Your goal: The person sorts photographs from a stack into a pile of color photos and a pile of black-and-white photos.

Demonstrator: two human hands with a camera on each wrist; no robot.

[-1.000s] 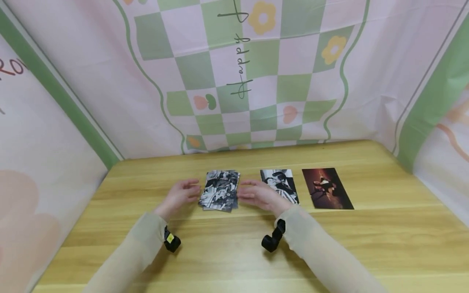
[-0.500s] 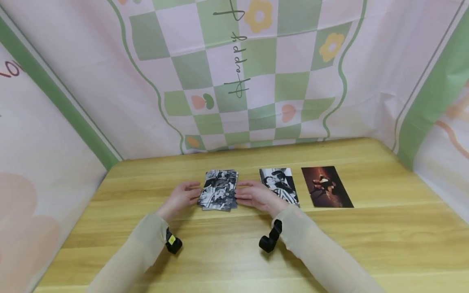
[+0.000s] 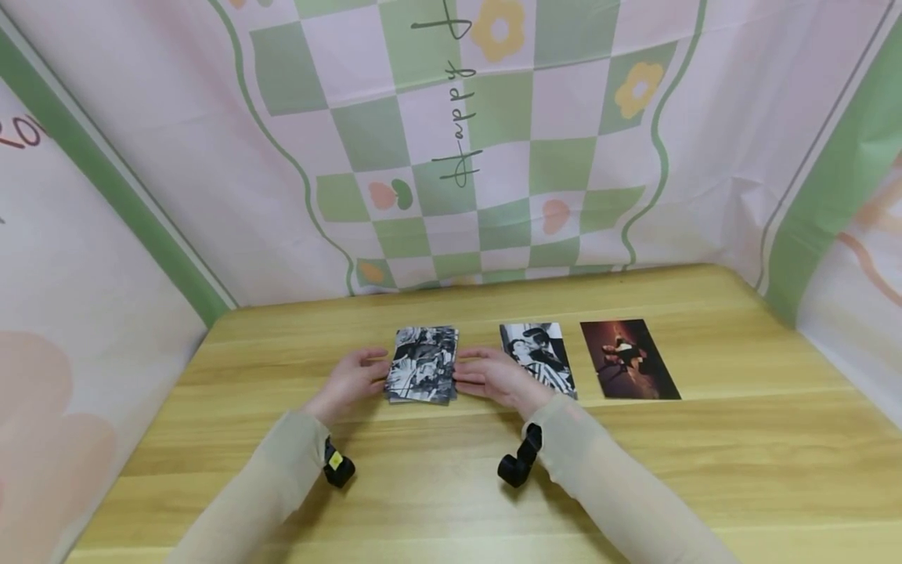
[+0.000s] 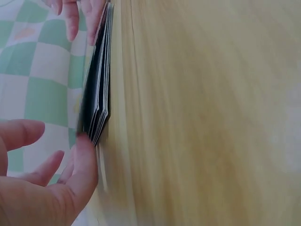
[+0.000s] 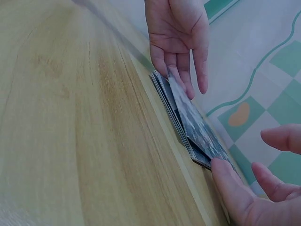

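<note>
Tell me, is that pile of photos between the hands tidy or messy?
Nearly tidy. The pile of photos lies flat, with the left hand and right hand touching its sides; edges remain slightly uneven.

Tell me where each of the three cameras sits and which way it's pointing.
Head: worn high, looking forward and down at the table; both sleeved arms show.
Left wrist: low by the left hand, looking across the stack of photos toward the right hand.
Right wrist: the mirror view, looking from the right hand toward the left.
All share the stack between both hands.
</note>
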